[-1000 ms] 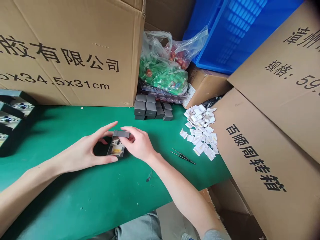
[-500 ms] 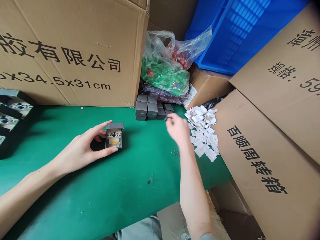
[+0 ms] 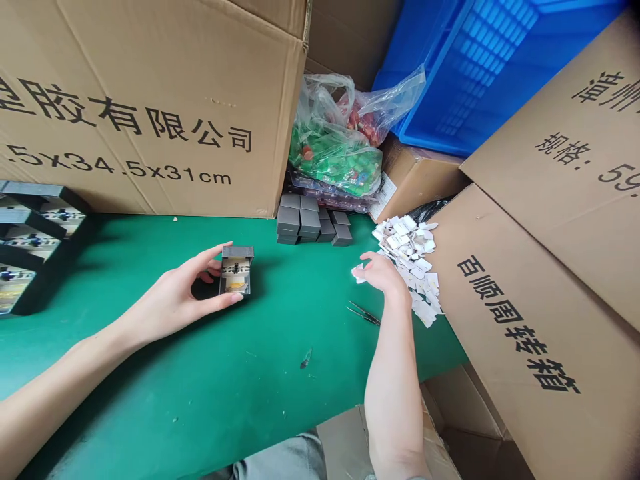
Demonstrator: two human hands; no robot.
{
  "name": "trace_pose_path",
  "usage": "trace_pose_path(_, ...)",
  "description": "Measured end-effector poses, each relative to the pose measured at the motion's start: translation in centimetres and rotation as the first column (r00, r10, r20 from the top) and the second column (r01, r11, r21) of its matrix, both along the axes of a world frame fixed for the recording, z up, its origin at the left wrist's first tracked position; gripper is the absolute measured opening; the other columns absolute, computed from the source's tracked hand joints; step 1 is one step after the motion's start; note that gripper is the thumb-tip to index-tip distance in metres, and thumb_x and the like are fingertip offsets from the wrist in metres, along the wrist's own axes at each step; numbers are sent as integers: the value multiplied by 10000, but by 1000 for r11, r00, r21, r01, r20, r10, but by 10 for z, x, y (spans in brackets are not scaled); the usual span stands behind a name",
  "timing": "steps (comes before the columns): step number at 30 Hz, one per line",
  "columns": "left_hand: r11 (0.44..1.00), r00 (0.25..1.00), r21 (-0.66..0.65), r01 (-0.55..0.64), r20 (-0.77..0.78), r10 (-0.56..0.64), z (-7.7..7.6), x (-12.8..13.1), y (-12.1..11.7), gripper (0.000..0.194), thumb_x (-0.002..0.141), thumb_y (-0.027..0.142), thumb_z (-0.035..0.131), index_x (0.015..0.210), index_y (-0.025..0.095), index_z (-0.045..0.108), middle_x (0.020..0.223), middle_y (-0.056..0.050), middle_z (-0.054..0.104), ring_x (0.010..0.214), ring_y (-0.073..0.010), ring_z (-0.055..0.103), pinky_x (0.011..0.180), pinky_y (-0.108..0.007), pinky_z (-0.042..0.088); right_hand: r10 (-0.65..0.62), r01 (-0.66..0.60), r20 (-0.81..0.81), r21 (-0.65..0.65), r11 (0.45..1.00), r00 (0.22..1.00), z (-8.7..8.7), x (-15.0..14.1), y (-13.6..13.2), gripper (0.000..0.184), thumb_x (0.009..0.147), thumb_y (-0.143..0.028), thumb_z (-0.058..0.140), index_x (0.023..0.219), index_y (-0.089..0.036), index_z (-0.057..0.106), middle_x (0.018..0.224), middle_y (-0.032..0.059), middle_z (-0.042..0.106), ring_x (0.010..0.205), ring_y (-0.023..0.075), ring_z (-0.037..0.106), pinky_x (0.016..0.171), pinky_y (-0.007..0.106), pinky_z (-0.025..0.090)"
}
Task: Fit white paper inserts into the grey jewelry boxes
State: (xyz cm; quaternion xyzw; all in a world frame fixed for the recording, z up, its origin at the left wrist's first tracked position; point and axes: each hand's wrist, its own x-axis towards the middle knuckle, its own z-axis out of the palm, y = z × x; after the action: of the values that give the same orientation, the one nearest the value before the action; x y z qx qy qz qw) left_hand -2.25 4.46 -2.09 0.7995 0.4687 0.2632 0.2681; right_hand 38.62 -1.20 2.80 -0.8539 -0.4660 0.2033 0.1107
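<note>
Near the back edge of the green worktop (image 3: 280, 373), a bit left of the middle, a small grey box (image 3: 236, 272) stands with its lid up. There is something yellow inside, but it is too small to tell what it is. The left hand (image 3: 195, 287) holds the box from the side. Its fingers (image 3: 210, 259) curve in a wide C, and the tips touch the box at two sides.

The right hand (image 3: 383, 273) is well apart from the box, near the right end of the worktop. Its fingers (image 3: 373, 261) bend down by a small white paper bit (image 3: 358, 272). I cannot tell if they have hold of it. Just beside that hand is a big heap of white paper bits (image 3: 413, 257), and thin tweezers (image 3: 363, 315) lie just below it. Behind the box, by the back edge, is a stack of grey boxes (image 3: 300, 220).

Only fingertips hold the box, so a small bump could tip it and spill what is inside. The paper bits are light and loose. A quick hand or a puff of air could scatter them, and some could slide off the worktop's right edge.
</note>
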Motion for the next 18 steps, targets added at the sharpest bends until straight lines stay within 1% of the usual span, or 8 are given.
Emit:
trace_pose_path(2, 999, 1000, -48, 3, -3, -3, 6, 2, -4, 985, 812, 806, 680, 1610, 271, 461, 1161, -43, 750, 1019, -279, 735, 893, -367, 627, 62, -63, -44, -18, 998, 997, 0, -5, 3, 282, 873, -391, 751, 1088, -214, 711, 1084, 69, 725, 852, 185, 648, 654, 267, 421)
trace_pose_path(4, 999, 1000, -54, 6, -1, -6, 10, 3, -6, 1009, 818, 820, 670, 1625, 255, 452, 1176, -59, 736, 1024, -299, 724, 917, -385, 615, 156, -159, -99, -23, 987, 983, -1, -14, 6, 246, 864, -446, 759, 946, -218, 716, 949, 28, 715, 771, 161, 625, 609, 257, 395)
trace_pose_path(7, 999, 999, -30, 33, -23, -34, 9, 4, -7, 1027, 813, 835, 663, 1638, 265, 441, 1180, -86, 708, 1056, -330, 707, 933, -419, 610, 334, -323, -188, 87, 942, 924, -2, -33, 10, 238, 887, -455, 717, 869, -218, 708, 793, -13, 659, 681, 137, 567, 580, 248, 366)
trace_pose_path(9, 998, 998, -21, 55, -42, -56, 6, 3, -6, 1031, 810, 830, 675, 1648, 283, 426, 1186, -109, 683, 1084, -343, 695, 948, -443, 607, 424, -377, -243, 220, 900, 872, -2, -51, 11, 226, 911, -439, 680, 878, -217, 709, 782, -16, 651, 677, 132, 554, 587, 245, 379)
trace_pose_path(11, 998, 997, -12, 63, -47, -63, 3, 3, -5, 1049, 802, 830, 684, 1662, 301, 399, 1188, -120, 668, 1090, -348, 690, 953, -455, 606, 482, -385, -292, 332, 861, 826, -2, -71, 12, 226, 923, -439, 672, 890, -219, 711, 774, -22, 640, 657, 125, 536, 579, 241, 380)
trace_pose_path(14, 998, 998, -14, 57, -41, -57, 4, 3, -6, 1056, 808, 827, 681, 1679, 328, 352, 1197, -116, 674, 1112, -353, 688, 965, -462, 602, 571, -408, -310, 456, 791, 760, -7, -99, 12, 235, 952, -449, 667, 899, -222, 702, 670, -52, 551, 573, 108, 449, 540, 242, 332)
trace_pose_path(16, 998, 998, -28, 53, -14, -54, 5, 3, -8, 1071, 801, 826, 691, 1679, 327, 337, 1216, -115, 690, 1139, -360, 689, 971, -460, 600, 618, -428, -244, 534, 729, 747, -14, -115, 12, 232, 978, -435, 654, 897, -220, 692, 614, -69, 490, 541, 102, 406, 530, 247, 304)
trace_pose_path(18, 997, 998, -53, 53, 25, -52, 7, 3, -9, 1078, 795, 815, 711, 1669, 314, 329, 1250, -120, 703, 1161, -360, 693, 967, -450, 602, 648, -465, -108, 609, 643, 754, -25, -129, 13, 232, 1007, -410, 631, 894, -216, 687, 593, -72, 477, 533, 100, 403, 535, 250, 300)
